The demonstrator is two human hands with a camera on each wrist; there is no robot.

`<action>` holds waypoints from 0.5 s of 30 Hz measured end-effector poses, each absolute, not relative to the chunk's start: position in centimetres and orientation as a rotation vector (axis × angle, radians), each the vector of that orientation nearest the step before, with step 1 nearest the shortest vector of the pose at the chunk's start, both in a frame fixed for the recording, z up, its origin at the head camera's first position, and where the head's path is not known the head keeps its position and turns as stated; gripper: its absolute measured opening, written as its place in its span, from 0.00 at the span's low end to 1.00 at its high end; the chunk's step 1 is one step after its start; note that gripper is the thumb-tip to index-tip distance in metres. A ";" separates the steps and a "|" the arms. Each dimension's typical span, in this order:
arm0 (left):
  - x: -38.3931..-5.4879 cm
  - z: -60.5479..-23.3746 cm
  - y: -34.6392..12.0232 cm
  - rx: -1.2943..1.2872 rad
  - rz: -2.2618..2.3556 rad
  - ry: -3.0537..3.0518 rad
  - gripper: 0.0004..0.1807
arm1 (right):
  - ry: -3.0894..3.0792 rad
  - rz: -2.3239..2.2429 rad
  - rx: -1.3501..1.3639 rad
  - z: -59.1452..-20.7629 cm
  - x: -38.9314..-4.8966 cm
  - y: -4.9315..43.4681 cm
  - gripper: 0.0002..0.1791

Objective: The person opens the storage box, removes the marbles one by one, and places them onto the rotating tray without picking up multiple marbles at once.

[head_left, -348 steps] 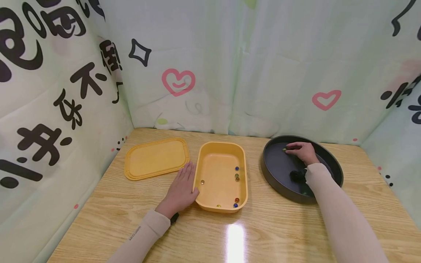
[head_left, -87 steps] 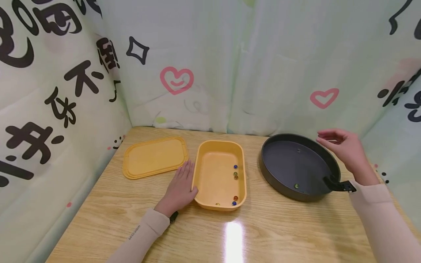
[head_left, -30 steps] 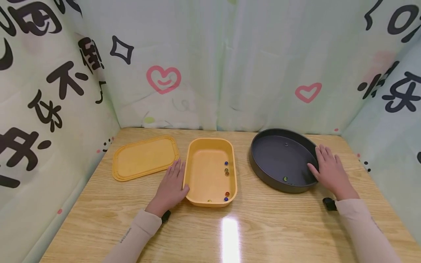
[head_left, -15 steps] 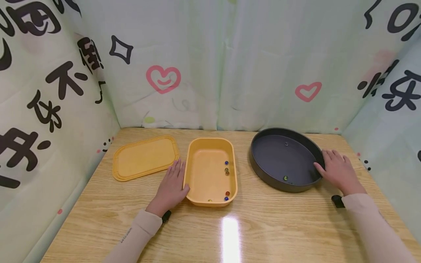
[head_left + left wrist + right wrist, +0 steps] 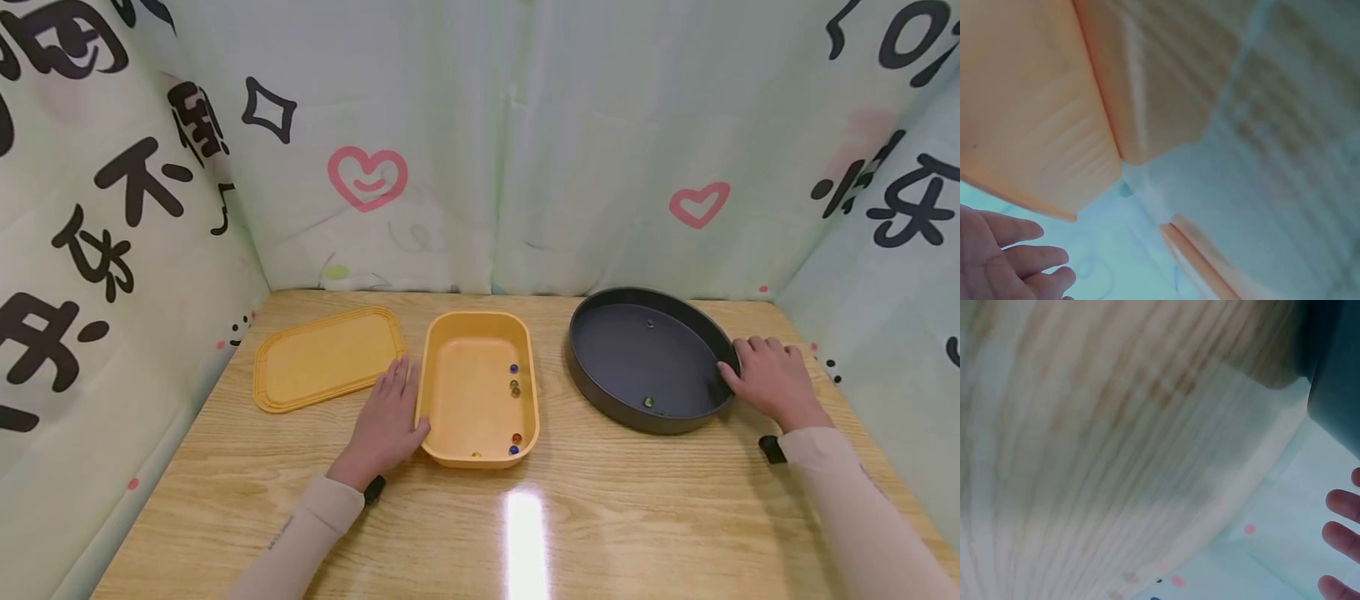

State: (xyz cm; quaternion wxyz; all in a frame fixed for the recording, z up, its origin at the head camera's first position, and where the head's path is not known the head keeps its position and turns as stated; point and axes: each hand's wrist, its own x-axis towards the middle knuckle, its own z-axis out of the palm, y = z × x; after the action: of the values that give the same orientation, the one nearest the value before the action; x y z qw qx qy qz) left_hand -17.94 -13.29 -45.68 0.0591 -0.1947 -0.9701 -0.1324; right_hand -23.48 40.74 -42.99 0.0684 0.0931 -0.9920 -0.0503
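In the head view my left hand (image 5: 381, 425) lies flat with straight fingers along the left side of the yellow box (image 5: 477, 463), its thumb at the rim. Several marbles sit inside the box, among them a blue marble (image 5: 513, 368), a red-orange marble (image 5: 516, 438) and a yellow marble (image 5: 476, 455). My right hand (image 5: 772, 379) rests at the right rim of the round black pan (image 5: 637, 358), thumb over the edge and fingers outside. In the right wrist view its fingers (image 5: 1342, 540) look extended and spread. A green marble (image 5: 648, 402) and a small clear marble (image 5: 650, 323) lie in the pan.
A yellow lid (image 5: 330, 358) lies flat on the wooden table (image 5: 600, 517), left of the box. Printed curtains (image 5: 585, 167) close off the back and both sides. A black wrist strap piece (image 5: 771, 450) shows under the right sleeve.
Earlier my right hand was inside the pan pinching a marble, then hung raised over its right side. It now rests at the pan's right rim. My left hand stays beside the box.
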 end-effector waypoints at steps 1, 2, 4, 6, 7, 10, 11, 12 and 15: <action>-18.0 -45.6 -13.3 -0.597 -0.380 -2.940 0.40 | -2.991 -0.152 0.280 -43.0 -23.6 40.9 0.26; -18.1 -45.4 -13.3 -0.599 -0.368 -2.938 0.40 | -2.994 -0.153 0.281 -42.9 -23.7 41.0 0.26; -18.2 -45.0 -13.3 -0.599 -0.365 -2.935 0.40 | -2.997 -0.153 0.282 -43.0 -23.8 41.2 0.25; -18.2 -44.3 -13.2 -0.599 -0.371 -2.927 0.40 | -3.001 -0.147 0.282 -43.1 -23.8 41.3 0.25; -18.2 -43.8 -13.2 -0.602 -0.383 -2.911 0.40 | -3.001 -0.141 0.281 -43.2 -23.8 41.4 0.25; -18.5 -42.3 -12.8 -0.625 -0.410 -2.831 0.39 | -2.996 -0.130 0.268 -43.5 -23.8 41.4 0.23; -18.7 -41.8 -12.7 -0.636 -0.422 -2.794 0.39 | -2.994 -0.124 0.262 -43.6 -23.8 41.4 0.23; -18.8 -41.3 -12.5 -0.648 -0.444 -2.758 0.38 | -2.991 -0.116 0.256 -43.7 -23.7 41.4 0.23; -19.4 -40.0 -11.7 -0.666 -0.589 -2.700 0.35 | -2.983 -0.099 0.243 -43.8 -23.6 41.3 0.23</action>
State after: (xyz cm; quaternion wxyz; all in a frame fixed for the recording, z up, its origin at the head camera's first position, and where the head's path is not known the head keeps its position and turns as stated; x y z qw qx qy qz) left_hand -19.39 -11.73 -40.01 0.1490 -0.2316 -0.9392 -0.2050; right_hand -23.64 41.30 -43.81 0.0733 0.0809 -0.9935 -0.0329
